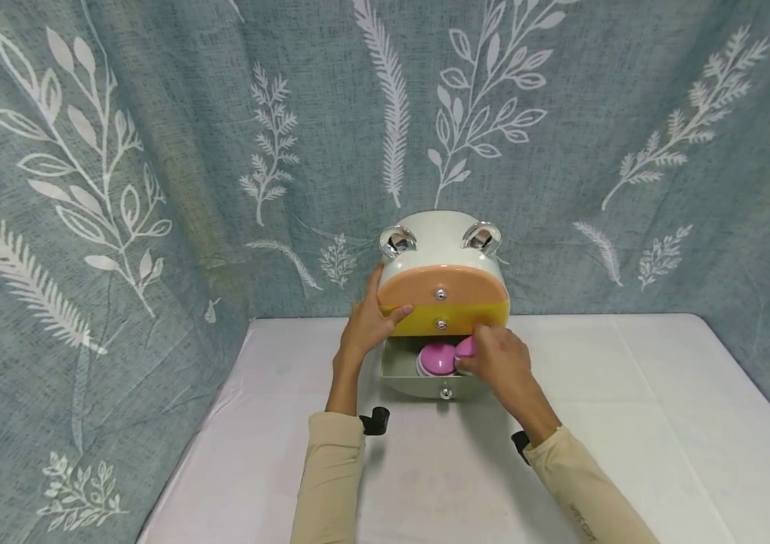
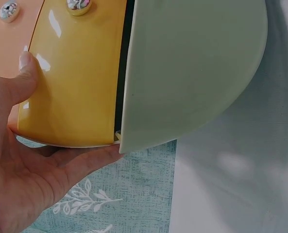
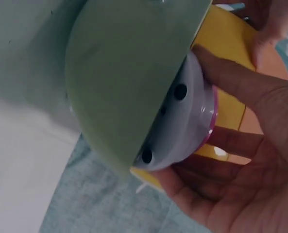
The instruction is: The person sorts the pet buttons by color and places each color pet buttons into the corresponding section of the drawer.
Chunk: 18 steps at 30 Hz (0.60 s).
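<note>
A rounded mini drawer cabinet (image 1: 442, 242) stands on the table, with an orange, a yellow and a green drawer front. Its bottom green drawer (image 1: 412, 387) is pulled out. My left hand (image 1: 366, 326) holds the cabinet's left side, thumb on the yellow drawer front (image 2: 80, 82) and the other fingers along the side. My right hand (image 1: 502, 355) grips a round white thing with a pink top (image 3: 182, 114) at the drawer's right side; dark holes show in its white part. Beside it in the drawer lies another round pink-topped thing (image 1: 437, 359).
The table (image 1: 616, 423) has a white cover. A blue-green curtain with white leaf prints (image 1: 208, 151) hangs behind and at the sides. Two shiny silver eye-like ornaments (image 1: 398, 240) stick out of the cabinet's white top. Small silver knobs (image 1: 440, 294) sit on the drawer fronts.
</note>
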Available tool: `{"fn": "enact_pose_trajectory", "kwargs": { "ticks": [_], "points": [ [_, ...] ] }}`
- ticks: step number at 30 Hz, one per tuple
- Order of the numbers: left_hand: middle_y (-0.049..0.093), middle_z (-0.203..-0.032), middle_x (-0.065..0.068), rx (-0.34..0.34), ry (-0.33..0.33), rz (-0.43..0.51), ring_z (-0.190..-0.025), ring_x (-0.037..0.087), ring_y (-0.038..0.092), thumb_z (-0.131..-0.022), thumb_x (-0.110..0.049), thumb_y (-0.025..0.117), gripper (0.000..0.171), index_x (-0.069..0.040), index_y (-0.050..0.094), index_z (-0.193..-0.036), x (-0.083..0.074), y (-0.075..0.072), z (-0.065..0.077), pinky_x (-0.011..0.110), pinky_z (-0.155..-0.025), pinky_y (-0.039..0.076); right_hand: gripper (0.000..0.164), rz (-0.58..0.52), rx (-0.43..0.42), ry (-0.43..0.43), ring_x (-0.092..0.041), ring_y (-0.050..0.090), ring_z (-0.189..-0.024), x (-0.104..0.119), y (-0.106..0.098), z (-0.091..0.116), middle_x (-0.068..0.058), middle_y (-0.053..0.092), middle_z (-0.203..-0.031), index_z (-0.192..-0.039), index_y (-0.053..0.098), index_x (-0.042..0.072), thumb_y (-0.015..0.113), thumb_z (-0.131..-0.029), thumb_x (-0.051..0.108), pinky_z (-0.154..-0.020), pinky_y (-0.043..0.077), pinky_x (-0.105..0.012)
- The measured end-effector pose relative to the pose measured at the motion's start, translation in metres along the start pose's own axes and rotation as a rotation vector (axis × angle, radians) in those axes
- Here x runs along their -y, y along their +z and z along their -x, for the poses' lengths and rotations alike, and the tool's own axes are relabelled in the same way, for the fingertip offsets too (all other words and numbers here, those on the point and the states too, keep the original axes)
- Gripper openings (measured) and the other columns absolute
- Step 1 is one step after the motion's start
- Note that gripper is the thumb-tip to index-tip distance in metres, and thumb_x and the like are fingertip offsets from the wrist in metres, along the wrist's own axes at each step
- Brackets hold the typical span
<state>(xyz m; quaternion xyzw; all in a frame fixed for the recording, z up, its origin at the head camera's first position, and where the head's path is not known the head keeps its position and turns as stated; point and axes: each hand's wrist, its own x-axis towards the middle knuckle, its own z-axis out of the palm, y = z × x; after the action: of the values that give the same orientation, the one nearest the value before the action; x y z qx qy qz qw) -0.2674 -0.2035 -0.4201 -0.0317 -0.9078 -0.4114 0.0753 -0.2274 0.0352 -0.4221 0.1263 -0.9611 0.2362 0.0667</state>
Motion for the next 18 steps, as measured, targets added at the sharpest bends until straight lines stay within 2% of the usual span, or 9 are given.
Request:
{"fn": "enact_pose_trajectory", "kwargs": {
  "ticks": [5,10,13,18],
  "points": [
    [0.061,-0.141,0.034,0.008,0.003,0.007,-0.102,0.049,0.074,-0.097,-0.047,0.072,0.098,-0.033,0.008,-0.169,0.000,0.001,-0.001,0.061,-0.085,0.058,0.027,0.040,0.000,0.009,-0.024,0.062,-0.068,0.006,0.010,-0.004,-0.004,0.066,-0.067,-0.070,0.067,0.010,0.093,-0.074,0.016,-0.062,0.051,-0.043],
    [0.061,-0.139,0.037,-0.001,0.013,0.003,-0.100,0.051,0.074,-0.097,-0.046,0.073,0.098,-0.032,0.009,-0.169,0.000,0.002,-0.001,0.062,-0.084,0.058,0.031,0.022,-0.007,-0.005,-0.028,0.063,-0.068,0.006,0.020,-0.004,-0.009,0.066,-0.072,-0.078,0.066,0.004,0.095,-0.073,0.013,-0.061,0.054,-0.046],
    [0.062,-0.137,0.036,-0.017,0.023,-0.002,-0.099,0.051,0.074,-0.096,-0.047,0.073,0.098,-0.031,0.009,-0.169,0.000,0.002,-0.002,0.061,-0.084,0.058,0.025,-0.021,-0.015,-0.030,-0.028,0.063,-0.068,0.004,0.022,-0.004,-0.011,0.066,-0.074,-0.083,0.067,0.002,0.091,-0.078,0.009,-0.060,0.054,-0.046],
    [0.063,-0.136,0.036,-0.014,0.029,0.004,-0.096,0.049,0.075,-0.097,-0.046,0.073,0.098,-0.029,0.009,-0.169,0.002,0.001,-0.002,0.059,-0.082,0.059,0.019,-0.106,0.047,-0.048,-0.024,0.057,-0.072,-0.005,0.026,-0.007,-0.012,0.067,-0.081,-0.090,0.070,0.000,0.086,-0.084,0.009,-0.065,0.048,-0.039]
  ]
}}
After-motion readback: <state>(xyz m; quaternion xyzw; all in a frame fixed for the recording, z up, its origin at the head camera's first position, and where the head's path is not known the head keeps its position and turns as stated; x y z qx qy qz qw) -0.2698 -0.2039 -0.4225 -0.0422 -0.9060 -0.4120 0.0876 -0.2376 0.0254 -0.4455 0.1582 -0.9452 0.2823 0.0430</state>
